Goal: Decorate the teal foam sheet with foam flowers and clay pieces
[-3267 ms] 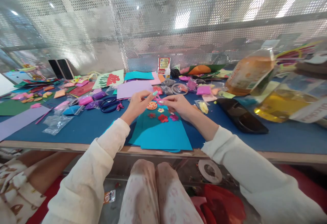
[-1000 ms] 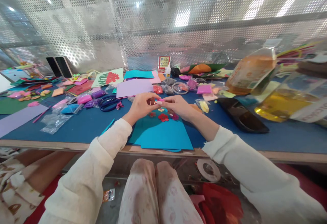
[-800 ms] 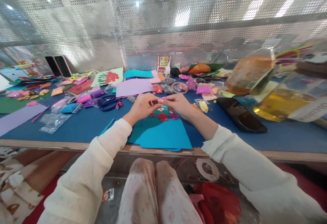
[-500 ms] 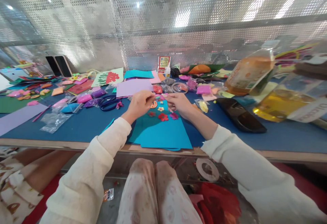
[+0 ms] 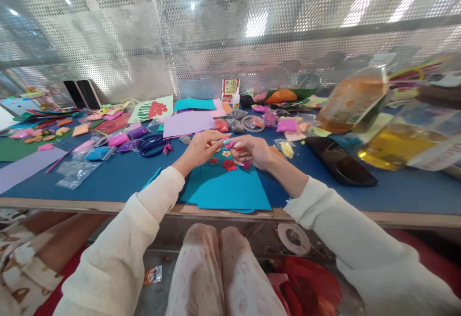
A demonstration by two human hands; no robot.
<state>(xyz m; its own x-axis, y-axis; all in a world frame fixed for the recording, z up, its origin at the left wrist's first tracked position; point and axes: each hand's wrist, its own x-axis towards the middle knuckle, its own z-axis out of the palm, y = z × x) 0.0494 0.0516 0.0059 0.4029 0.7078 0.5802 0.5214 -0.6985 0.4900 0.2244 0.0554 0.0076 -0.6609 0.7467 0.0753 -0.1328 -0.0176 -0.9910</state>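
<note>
My left hand [image 5: 202, 148] and my right hand [image 5: 255, 151] meet above a bright blue sheet of paper [image 5: 226, 188]. Between their fingertips is a small pink-purple piece of modelling clay [image 5: 230, 145]. My right fingers curl and pinch it, while my left fingertips press against it from the other side. A bit of turquoise shows there too, too small to make out. On the sheet below lie a red clay flower [image 5: 229, 164], a small yellow flower [image 5: 226, 153] and a purple flower [image 5: 246, 164], partly covered by my right hand.
Left of the sheet are dark blue scissors [image 5: 153, 145], a clear plastic bag [image 5: 77, 174] and packs of coloured clay [image 5: 118, 139]. A black glossy case [image 5: 340, 162] and an orange-liquid bottle [image 5: 355, 100] stand right. Another person's legs [image 5: 54, 244] are at lower left.
My hands have come closer together and their fingers now meet around the pink-purple piece. My left fingers have stretched out toward the right, and my right hand covers more of the flowers.
</note>
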